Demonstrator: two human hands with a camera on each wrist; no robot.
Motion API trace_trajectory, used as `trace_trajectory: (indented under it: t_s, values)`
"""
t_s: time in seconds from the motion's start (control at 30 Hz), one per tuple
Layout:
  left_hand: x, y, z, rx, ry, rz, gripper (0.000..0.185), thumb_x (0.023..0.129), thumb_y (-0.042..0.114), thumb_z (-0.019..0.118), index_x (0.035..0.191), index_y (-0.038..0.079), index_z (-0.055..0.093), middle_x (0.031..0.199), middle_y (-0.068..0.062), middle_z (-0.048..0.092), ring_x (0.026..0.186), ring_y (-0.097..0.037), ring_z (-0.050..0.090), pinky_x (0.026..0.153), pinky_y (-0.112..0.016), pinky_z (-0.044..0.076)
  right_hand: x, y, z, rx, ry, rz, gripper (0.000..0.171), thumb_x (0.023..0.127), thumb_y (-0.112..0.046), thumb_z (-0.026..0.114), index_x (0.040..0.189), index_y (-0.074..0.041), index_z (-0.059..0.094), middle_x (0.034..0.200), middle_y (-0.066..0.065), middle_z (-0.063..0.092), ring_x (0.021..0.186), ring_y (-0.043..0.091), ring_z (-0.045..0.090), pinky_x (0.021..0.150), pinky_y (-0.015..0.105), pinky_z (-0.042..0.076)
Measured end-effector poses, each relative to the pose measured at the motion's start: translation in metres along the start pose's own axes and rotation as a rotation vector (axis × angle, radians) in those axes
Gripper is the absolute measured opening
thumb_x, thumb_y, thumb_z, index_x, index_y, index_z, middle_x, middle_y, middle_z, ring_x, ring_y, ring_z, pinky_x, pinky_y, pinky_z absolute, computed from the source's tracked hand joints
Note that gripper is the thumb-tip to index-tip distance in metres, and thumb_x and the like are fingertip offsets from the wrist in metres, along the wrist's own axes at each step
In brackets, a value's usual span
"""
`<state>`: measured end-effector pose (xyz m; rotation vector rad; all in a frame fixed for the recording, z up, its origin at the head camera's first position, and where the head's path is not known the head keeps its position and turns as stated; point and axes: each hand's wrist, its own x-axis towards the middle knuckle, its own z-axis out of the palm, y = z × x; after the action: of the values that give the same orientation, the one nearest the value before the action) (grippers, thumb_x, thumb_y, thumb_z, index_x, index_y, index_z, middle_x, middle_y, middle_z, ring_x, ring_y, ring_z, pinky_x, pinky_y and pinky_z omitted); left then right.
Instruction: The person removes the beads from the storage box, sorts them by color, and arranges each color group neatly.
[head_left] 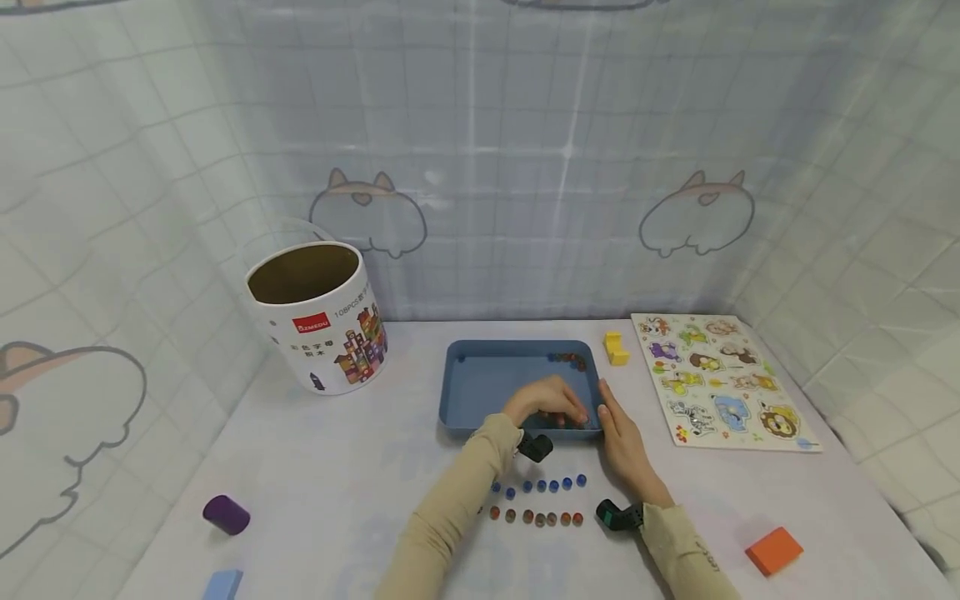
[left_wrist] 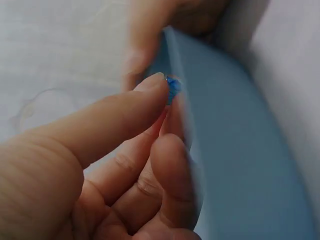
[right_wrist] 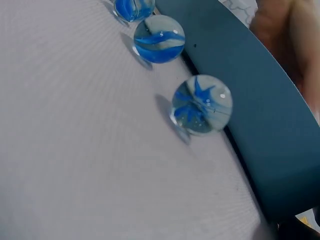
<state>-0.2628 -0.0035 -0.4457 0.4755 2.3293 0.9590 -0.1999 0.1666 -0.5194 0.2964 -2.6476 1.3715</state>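
Blue marble (left_wrist: 174,90): pinched in left hand (head_left: 551,400), thumb to fingertip, inside near wall of tray (head_left: 480,383); touched at tray's right by straight-fingered right hand (head_left: 626,446).

Head view bright, glare streaking the backdrop (head_left: 525,167); left wrist view dim, tray (left_wrist: 245,145) blurred; marbles (right_wrist: 202,105) cast soft shadows

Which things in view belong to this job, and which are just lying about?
Likely in the job:
shallow blue rectangular tray
round glass marbles with blue swirls, some lined up
round reddish marbles, likewise lined up

Apparently lying about:
white printed cylindrical bucket
yellow chair-shaped block
flat white animal-picture board
purple cylinder
orange rectangular block
light-blue block
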Motion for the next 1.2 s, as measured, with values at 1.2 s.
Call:
trace_trajectory:
  t_s: [1.2]
  values:
    - [-0.147, -0.109, -0.005, -0.070, 0.114, 0.087, 0.009, 0.081, 0.005, 0.076, 0.089, 0.007, 0.076, 0.070, 0.003, 0.064, 0.057, -0.006, 0.045, 0.051, -0.019, 0.036, 0.001, -0.004, -0.004, 0.007, -0.030, 0.001, 0.051, 0.108, -0.026, 0.027, 0.154, -0.004, 0.020, 0.159, 0.021, 0.021, 0.146, 0.042, 0.022, 0.117, 0.054, 0.018]
